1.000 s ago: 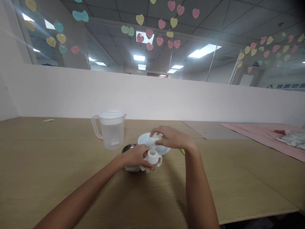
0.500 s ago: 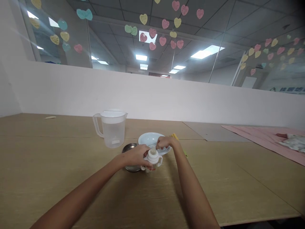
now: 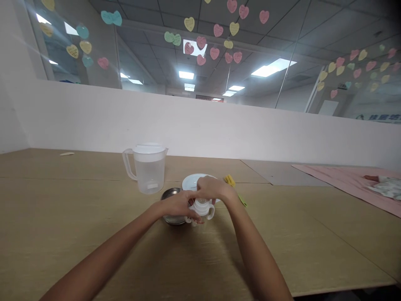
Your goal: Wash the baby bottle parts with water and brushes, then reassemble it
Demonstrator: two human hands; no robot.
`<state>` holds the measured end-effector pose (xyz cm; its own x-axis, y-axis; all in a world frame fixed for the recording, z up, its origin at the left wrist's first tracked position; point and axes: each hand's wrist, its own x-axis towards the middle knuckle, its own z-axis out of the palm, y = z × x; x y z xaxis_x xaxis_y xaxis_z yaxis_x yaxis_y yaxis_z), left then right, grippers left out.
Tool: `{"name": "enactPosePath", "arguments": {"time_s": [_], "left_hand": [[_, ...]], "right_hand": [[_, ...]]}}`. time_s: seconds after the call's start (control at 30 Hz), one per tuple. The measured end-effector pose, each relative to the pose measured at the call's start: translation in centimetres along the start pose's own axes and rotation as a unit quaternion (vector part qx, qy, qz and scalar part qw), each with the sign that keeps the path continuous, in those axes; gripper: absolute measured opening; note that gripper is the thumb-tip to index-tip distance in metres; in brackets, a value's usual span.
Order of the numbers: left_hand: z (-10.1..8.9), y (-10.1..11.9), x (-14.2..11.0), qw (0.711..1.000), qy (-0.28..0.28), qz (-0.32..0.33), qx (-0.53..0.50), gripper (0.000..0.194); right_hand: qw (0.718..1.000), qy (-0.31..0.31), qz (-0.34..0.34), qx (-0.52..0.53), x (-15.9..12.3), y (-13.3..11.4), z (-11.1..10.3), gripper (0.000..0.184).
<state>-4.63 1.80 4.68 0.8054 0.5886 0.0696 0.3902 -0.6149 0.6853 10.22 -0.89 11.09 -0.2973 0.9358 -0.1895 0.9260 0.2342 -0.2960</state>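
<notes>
A small baby bottle (image 3: pixel 201 210) with a white collar and two white side handles is held upright low over the table. My left hand (image 3: pixel 180 205) is closed around its left side, thumb toward me. My right hand (image 3: pixel 210 188) arches over the top, its fingers curled down around the teat, which they mostly hide. Close behind my left hand is a round steel bowl (image 3: pixel 171 192), partly covered by it. A white dish (image 3: pixel 189 182) lies behind both hands, and my right hand blocks much of it.
A clear lidded pitcher (image 3: pixel 150 173) stands at the left. Beyond my right wrist lies a brush with a yellow head (image 3: pixel 229 180) and green handle. A pink cloth (image 3: pixel 338 177) covers the far right of the wooden table (image 3: pixel 94 209). A white wall (image 3: pixel 200 129) rises behind.
My right hand has shifted left and over the bottle's top, covering the teat that showed before. The brush's yellow head shows more now. My left hand and the bottle have stayed nearly in place.
</notes>
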Motion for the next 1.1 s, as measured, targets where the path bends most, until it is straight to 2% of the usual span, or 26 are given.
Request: {"name": "enactPosePath", "arguments": {"time_s": [0.13, 0.2, 0.4, 0.6, 0.83, 1.1], "left_hand": [[-0.1, -0.4, 0.1, 0.998, 0.007, -0.051, 0.046, 0.048], [-0.2, -0.4, 0.1, 0.997, 0.008, -0.04, 0.066, 0.048], [-0.1, -0.5, 0.3, 0.995, -0.004, 0.02, 0.098, 0.039], [0.2, -1.5, 0.4, 0.995, 0.004, 0.027, 0.091, 0.042], [0.0, -0.9, 0.3, 0.996, -0.009, 0.043, 0.076, 0.039], [0.1, -1.1, 0.3, 0.996, -0.007, 0.074, 0.041, 0.039]], "right_hand": [[0.992, 0.028, 0.009, -0.126, -0.4, -2.1, 0.6, 0.037], [0.99, 0.015, 0.009, -0.141, -0.4, -2.4, 0.6, 0.037], [0.989, 0.025, 0.019, -0.144, -0.5, -2.3, 0.9, 0.054], [0.986, 0.011, -0.011, -0.165, 0.0, -1.8, 1.0, 0.043], [0.992, -0.024, -0.058, -0.114, 1.5, 0.3, 1.0, 0.045], [0.987, -0.032, -0.107, -0.116, 1.8, 0.6, 0.8, 0.04]]}}
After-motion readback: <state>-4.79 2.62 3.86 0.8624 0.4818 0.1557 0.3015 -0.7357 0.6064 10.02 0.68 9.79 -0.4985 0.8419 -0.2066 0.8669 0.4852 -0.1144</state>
